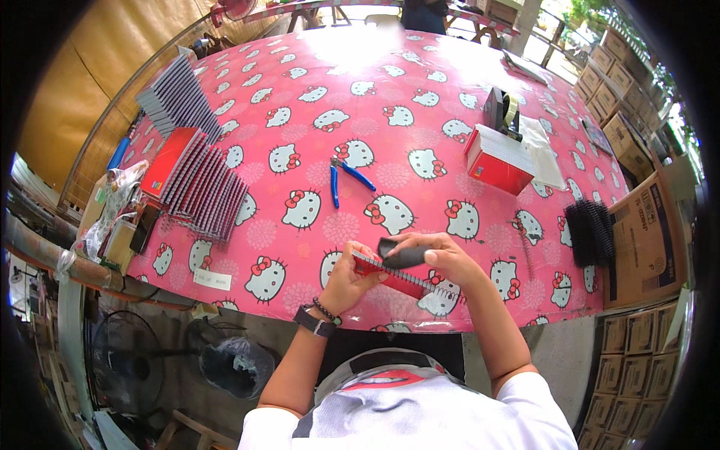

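At the table's near edge, my left hand (351, 279) is closed on a red spiral notebook (406, 286), gripping its left end. A wire coil (442, 297) runs along the notebook's edge, and its loose end sticks out to the right. My right hand (448, 259) is closed round a dark grey, rounded piece (405, 256) and holds it against the coil edge. What kind of tool this piece is, I cannot tell. Beyond my hands lies a pair of blue-handled cutters (359, 178), its handles spread.
Stacked red spiral notebooks (196, 180) and grey ones (178, 99) stand at the left. On the right are a red-sided block of notebooks (499, 161), a tape dispenser (501, 112), a bundle of black coils (590, 231) and a cardboard box (646, 236). A white slip (212, 280) lies near the front left edge.
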{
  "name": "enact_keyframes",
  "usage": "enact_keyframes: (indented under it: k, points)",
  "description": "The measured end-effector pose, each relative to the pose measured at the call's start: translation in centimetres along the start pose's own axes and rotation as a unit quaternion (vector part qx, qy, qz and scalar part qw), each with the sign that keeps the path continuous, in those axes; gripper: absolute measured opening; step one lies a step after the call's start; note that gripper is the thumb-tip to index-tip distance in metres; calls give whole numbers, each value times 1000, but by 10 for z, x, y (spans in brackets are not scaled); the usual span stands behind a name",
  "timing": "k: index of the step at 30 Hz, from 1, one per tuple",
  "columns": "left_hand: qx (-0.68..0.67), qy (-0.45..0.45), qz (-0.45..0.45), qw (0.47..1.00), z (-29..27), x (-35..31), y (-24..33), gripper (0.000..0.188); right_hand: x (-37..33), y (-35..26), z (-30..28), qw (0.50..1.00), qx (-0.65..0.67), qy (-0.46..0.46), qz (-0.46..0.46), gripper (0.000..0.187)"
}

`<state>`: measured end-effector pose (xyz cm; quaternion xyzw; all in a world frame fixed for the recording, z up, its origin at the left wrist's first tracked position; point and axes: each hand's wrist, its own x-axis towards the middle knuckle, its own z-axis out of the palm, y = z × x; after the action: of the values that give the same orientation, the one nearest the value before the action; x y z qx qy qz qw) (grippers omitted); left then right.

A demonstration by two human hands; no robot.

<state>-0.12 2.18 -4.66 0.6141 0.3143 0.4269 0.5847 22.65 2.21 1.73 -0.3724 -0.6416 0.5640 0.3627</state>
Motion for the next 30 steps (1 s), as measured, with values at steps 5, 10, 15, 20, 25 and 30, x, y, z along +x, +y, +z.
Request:
enact_keyframes:
  k: [5, 10, 15, 20, 25, 30]
  points:
    - [16, 24, -2, 1000, 2, 2, 2, 44, 9, -1, 5, 999, -37, 3, -1, 41]
    - [51, 20, -23, 998, 3, 2, 4, 41, 11, 3, 1, 972, -219, 82, -6, 43]
    - [149, 45, 4, 988, 11, 1, 20, 40, -4, -14, -8, 834, -486, 221, -139, 47]
    - [203, 50, 109, 972, 28, 12, 51, 28, -10, -48, 38, 949, -242, 161, -125, 28]
    - [96, 108, 123, 982, 34, 15, 61, 14, -10, -51, 36, 953, -189, 205, -120, 20]
    - [126, 93, 167, 973, 23, 10, 60, 14, -6, -50, 37, 950, -194, 174, -172, 24]
